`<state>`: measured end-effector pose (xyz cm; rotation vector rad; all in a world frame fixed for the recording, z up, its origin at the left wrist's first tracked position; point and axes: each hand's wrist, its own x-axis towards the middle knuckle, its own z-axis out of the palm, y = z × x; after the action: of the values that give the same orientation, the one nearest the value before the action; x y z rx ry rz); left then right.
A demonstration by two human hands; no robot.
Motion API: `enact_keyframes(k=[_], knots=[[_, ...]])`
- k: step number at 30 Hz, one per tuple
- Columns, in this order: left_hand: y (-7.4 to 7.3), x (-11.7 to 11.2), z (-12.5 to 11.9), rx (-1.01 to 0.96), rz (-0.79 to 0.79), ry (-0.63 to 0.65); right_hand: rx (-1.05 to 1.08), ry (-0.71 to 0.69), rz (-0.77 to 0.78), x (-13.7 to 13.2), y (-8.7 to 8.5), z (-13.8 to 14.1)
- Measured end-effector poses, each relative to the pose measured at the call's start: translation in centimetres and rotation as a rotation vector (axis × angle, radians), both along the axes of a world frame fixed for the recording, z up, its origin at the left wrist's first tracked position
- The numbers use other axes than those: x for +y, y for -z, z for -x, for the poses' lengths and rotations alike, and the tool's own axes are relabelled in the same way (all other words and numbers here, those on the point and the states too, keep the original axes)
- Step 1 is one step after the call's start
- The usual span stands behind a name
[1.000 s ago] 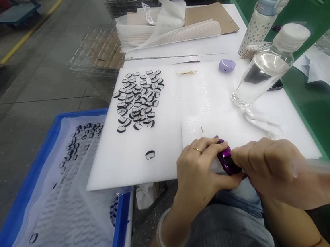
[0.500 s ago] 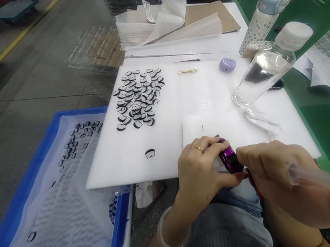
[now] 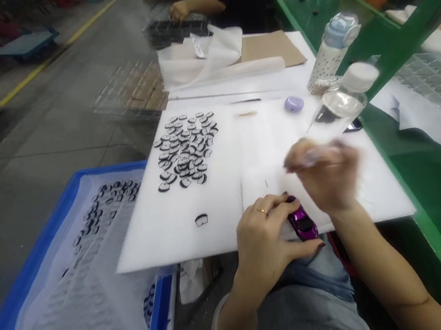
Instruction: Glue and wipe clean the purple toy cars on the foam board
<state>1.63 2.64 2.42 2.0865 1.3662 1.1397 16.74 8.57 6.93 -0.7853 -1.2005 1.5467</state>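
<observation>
My left hand (image 3: pixel 264 235) is closed on a small glossy purple toy car (image 3: pixel 305 224), thumb at its near end and fingers at its far end. The car is at the front edge of the white foam sheet (image 3: pixel 229 234). Raised above the sheet, my right hand (image 3: pixel 325 173) is smeared by motion, its fingers curled round a pale translucent rod (image 3: pixel 312 157) seen nearly end-on. One small black-rimmed piece (image 3: pixel 201 220) lies alone left of my left hand. Behind it several similar black-rimmed pieces (image 3: pixel 184 151) are spread in a cluster.
A clear bottle (image 3: pixel 339 109), a dotted bottle (image 3: pixel 328 59) and a purple case (image 3: pixel 294 104) stand at the right. Foam wrap (image 3: pixel 224 72) lies at the back. A blue tray (image 3: pixel 73 190) holds more pieces at lower left. A co-worker's hand (image 3: pixel 180 12) shows beyond.
My right hand has moved away from the toy car, up and to the left over the sheet. My left hand keeps hold of the car. The view has tilted up, and a co-worker's arm shows.
</observation>
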Motion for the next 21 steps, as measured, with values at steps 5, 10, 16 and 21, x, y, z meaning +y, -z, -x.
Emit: enact_keyframes(k=[5,10,16,21], knots=[[-0.1,0.2,-0.1,0.036,-0.02,0.003,-0.007,0.347,-0.199,0.0,-0.6,-2.2],[-0.2,0.2,-0.2,0.043,-0.024,-0.017,-0.051,0.826,-0.179,0.6,-1.2,-8.6],[-0.2,0.3,0.2,0.076,0.018,0.011,-0.093,0.855,-0.196,1.8,-1.1,-11.5],[0.1,0.1,0.6,0.106,0.066,0.038,-0.315,0.953,-0.161,7.1,-1.0,-13.9]])
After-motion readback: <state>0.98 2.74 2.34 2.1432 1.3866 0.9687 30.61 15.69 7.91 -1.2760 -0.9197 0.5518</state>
